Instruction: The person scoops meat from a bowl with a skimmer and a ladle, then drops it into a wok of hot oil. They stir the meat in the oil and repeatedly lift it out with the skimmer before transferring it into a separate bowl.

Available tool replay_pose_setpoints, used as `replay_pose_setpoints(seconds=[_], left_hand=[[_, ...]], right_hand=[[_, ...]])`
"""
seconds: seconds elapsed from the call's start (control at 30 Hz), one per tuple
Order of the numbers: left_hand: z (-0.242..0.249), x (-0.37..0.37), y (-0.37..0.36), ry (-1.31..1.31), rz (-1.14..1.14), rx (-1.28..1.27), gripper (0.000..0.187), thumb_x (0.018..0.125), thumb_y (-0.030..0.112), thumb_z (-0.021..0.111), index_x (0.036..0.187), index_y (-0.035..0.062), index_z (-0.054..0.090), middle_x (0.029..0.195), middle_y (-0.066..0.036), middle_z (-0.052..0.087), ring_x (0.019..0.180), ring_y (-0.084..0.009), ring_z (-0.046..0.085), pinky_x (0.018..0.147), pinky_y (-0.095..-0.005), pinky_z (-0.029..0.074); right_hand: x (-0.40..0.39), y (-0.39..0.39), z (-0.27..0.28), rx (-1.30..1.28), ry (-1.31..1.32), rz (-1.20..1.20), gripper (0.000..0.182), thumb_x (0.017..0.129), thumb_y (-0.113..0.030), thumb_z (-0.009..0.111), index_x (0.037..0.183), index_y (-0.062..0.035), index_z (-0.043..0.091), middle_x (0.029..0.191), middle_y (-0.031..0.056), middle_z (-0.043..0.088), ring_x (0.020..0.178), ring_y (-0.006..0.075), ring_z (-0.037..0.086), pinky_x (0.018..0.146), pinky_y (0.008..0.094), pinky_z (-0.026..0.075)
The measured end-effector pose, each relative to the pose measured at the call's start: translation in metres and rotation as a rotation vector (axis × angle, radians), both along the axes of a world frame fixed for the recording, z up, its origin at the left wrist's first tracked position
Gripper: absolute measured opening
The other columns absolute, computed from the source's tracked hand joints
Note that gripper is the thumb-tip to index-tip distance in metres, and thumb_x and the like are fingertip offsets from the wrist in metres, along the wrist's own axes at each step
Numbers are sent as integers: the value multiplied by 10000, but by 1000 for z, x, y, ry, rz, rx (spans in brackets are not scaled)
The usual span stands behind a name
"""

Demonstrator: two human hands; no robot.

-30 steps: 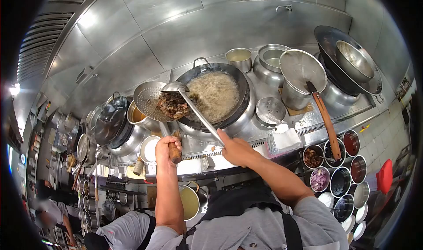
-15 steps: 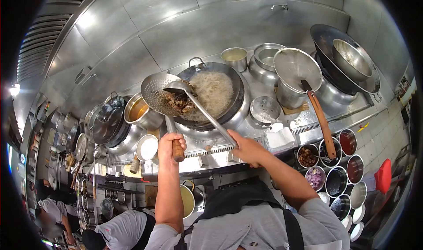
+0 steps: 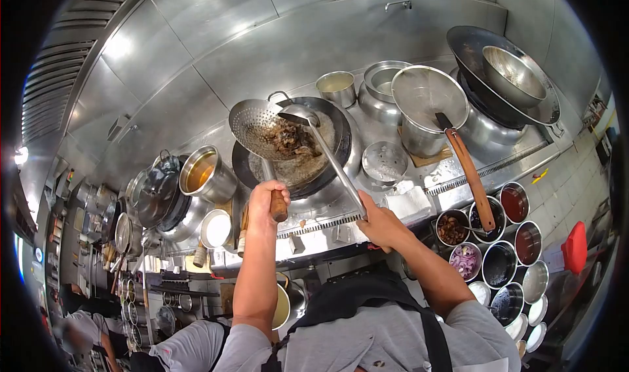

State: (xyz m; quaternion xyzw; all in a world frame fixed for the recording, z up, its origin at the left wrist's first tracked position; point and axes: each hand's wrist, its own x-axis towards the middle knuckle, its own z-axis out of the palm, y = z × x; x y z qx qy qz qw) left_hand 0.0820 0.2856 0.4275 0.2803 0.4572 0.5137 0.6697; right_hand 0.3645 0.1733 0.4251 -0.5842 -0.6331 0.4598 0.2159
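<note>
My left hand (image 3: 267, 205) is closed round the wooden-ended handle of a perforated skimmer (image 3: 250, 126). The skimmer's bowl lies over the dark wok (image 3: 343, 133), tilted to the right. Dark brown pieces of food (image 3: 293, 141) gather at its right side. With my right hand (image 3: 380, 225) I grip the lower end of a long metal ladle (image 3: 336, 164). Its bowl is at the skimmer's upper right rim, just above the food. Pale, bubbling liquid (image 3: 288, 169) shows in the wok below and around the skimmer.
Left of the wok stand a pot of amber liquid (image 3: 200, 173) and a white-filled container (image 3: 216, 229). Rightward are a fine strainer (image 3: 429, 90) on a pot, a wooden-handled brush (image 3: 468, 169) and several ingredient tubs (image 3: 499, 265). Another person (image 3: 190, 346) is at lower left.
The skimmer and ladle have moved right, further over the wok. The skimmer has tilted, and the food sits nearer its right side. The view has shifted slightly.
</note>
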Motion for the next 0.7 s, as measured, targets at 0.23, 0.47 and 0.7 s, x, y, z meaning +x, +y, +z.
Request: replay_pose_setpoints(seconds=[0.23, 0.47, 0.7], left_hand=[[6, 10, 19, 44, 21, 19, 78, 772, 17, 553, 694, 22, 544, 618, -90, 551, 494, -191, 545, 464, -311, 493], [16, -34, -4, 89, 31, 74, 73, 745, -11, 572, 736, 24, 509, 632, -99, 549, 506, -198, 558, 459, -325, 499], [37, -65, -44, 323, 285, 119, 273, 745, -52, 564, 965, 19, 418, 689, -98, 533, 521, -190, 553, 422, -314, 485]], right_hand=[[-5, 20, -42, 163, -5, -64, 737, 883, -147, 558, 1518, -74, 192, 956, 207, 671, 485, 305, 620, 555, 432, 524], [-24, 5, -4, -67, 47, -2, 704, 878, -135, 543, 1499, -32, 228, 1021, 234, 667, 868, 388, 669, 817, 454, 500], [-54, 32, -28, 20, 109, 137, 732, 877, -136, 547, 1514, -38, 200, 1038, 220, 657, 884, 360, 665, 814, 426, 503]])
